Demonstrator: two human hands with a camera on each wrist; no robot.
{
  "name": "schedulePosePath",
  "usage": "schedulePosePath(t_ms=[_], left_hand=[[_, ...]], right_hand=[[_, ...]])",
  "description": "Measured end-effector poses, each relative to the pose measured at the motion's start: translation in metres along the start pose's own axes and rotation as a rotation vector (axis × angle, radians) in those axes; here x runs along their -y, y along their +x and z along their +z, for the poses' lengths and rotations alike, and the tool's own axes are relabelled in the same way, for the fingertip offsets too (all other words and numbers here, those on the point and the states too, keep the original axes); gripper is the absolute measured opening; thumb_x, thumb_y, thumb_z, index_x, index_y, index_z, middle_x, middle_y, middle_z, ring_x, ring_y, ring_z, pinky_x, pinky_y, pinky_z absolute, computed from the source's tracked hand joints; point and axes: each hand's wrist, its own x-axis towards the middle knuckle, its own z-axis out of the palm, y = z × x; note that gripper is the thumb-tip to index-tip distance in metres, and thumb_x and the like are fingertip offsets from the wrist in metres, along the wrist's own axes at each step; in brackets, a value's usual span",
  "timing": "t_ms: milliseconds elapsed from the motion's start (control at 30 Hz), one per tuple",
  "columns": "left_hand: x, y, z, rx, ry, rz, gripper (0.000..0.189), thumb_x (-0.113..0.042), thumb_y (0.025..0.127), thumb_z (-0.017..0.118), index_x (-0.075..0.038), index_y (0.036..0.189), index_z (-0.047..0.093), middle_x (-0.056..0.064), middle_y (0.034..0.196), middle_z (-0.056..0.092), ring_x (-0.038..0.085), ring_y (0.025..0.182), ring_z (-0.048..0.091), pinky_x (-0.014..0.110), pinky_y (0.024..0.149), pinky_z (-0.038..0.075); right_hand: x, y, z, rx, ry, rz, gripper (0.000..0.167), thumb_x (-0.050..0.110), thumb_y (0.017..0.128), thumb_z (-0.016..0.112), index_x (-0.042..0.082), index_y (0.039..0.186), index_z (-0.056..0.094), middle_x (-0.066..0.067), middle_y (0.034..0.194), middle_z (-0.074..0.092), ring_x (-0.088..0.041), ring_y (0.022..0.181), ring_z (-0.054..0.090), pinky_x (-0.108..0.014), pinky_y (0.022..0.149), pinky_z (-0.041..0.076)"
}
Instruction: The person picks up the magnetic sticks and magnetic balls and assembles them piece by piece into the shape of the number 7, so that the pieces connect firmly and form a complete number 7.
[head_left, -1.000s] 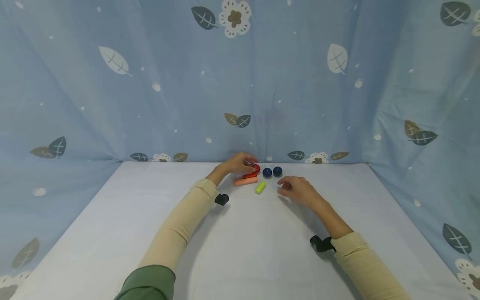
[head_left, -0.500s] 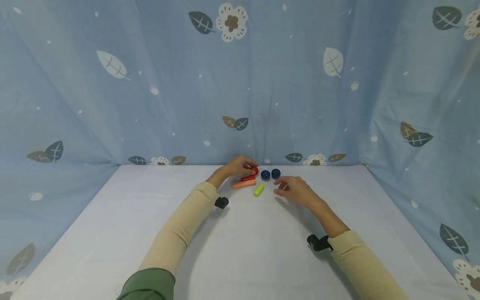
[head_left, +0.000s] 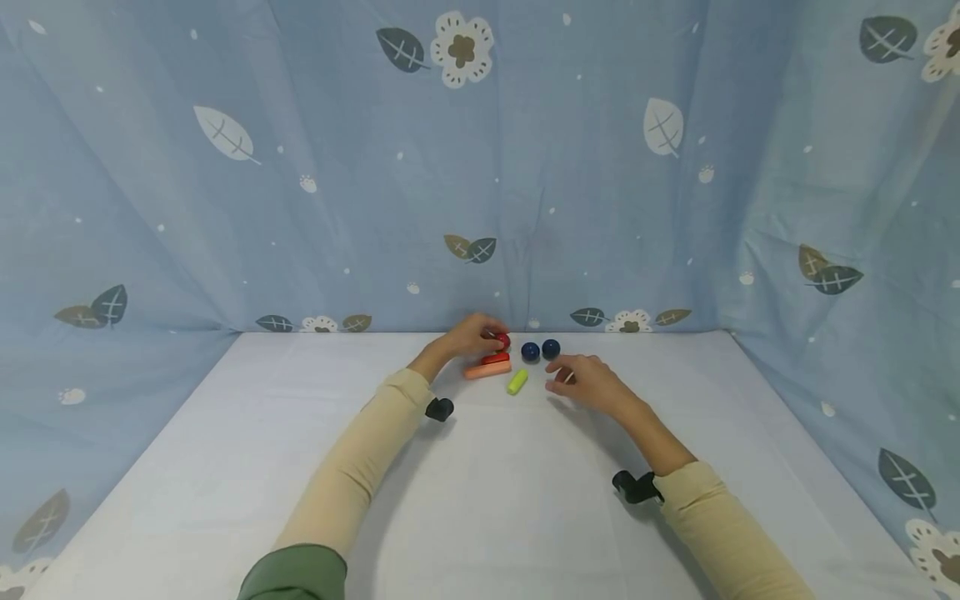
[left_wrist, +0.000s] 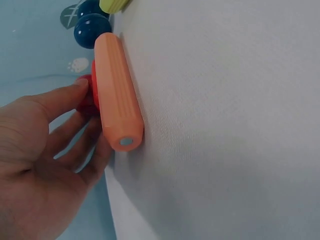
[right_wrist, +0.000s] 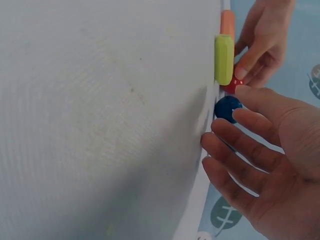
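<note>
At the far edge of the table, my left hand point(head_left: 472, 335) pinches a shiny red ball point(head_left: 503, 342) between thumb and fingers. In the left wrist view the ball is partly hidden behind an orange ribbed stick point(left_wrist: 118, 90). Between stick and ball lies a shorter red stick point(head_left: 495, 358). Two dark blue balls, a nearer one point(head_left: 530, 352) and another point(head_left: 551, 348), sit to the right of the red ball. My right hand point(head_left: 592, 383) hovers beside them with fingers loosely bent, holding nothing. A short yellow-green stick point(head_left: 517, 382) lies in front of the blue balls.
A white cloth covers the table point(head_left: 495, 500). A blue patterned curtain point(head_left: 360, 208) hangs right behind its far edge and along both sides. Black wrist cameras, a left one point(head_left: 439, 409) and a right one point(head_left: 633, 487), stick out from the sleeves.
My left hand has shifted the red ball slightly left, widening the gap to the blue balls. The right hand has barely moved. The head view has tilted a little.
</note>
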Motion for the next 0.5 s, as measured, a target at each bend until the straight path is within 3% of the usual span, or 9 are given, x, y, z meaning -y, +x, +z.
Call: schedulePosePath(t_ms=[500], left_hand=[[0.008,-0.02,-0.013,-0.013,0.009,-0.024,0.038,-0.009,0.096,0.061,-0.001,0.133,0.059,0.015,0.127,0.064,0.028,0.115,0.062,0.037,0.1,0.051]], right_hand=[[-0.001,0.002,0.001,0.015,-0.026,0.016,0.031,0.027,0.091,0.07,0.011,0.118,0.068,-0.004,0.099,0.073,-0.016,0.088,0.067,-0.031,0.075,0.055]])
